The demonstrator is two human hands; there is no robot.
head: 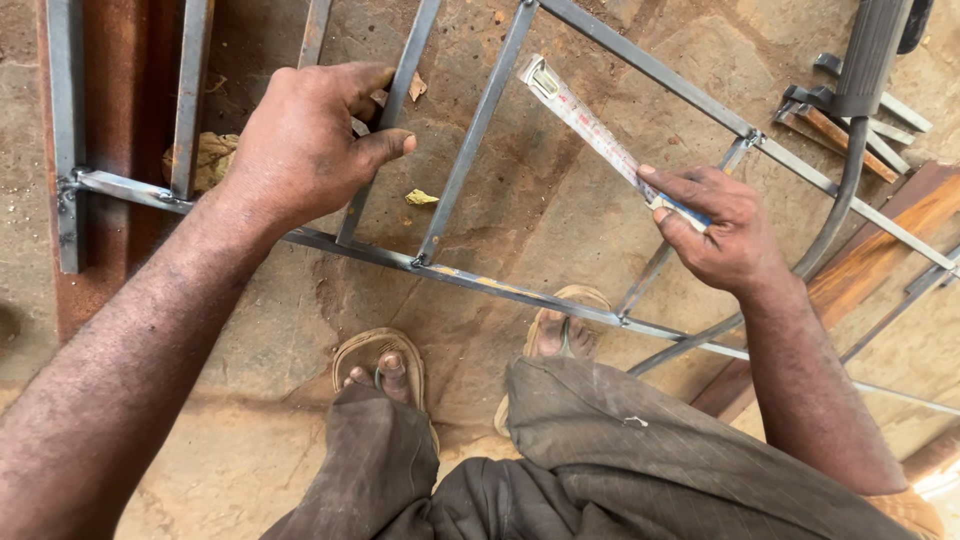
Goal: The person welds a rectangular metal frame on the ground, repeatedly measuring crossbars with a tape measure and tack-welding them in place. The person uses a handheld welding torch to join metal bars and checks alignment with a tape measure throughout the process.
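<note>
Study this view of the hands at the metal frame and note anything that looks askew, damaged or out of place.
Little stands out. The metal frame looks straight; the left hand grips one bar, and the right hand holds a folding rule slanted across it. Only a yellow scrap and a crumpled rag litter the ground beneath.

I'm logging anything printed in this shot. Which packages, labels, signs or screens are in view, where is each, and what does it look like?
No packages, signs or screens.
Folding ruler: held in the right hand, slanting up-left over the metal frame; long, narrow, pale strip with fine printed markings and a dark mark near its far end.
</note>
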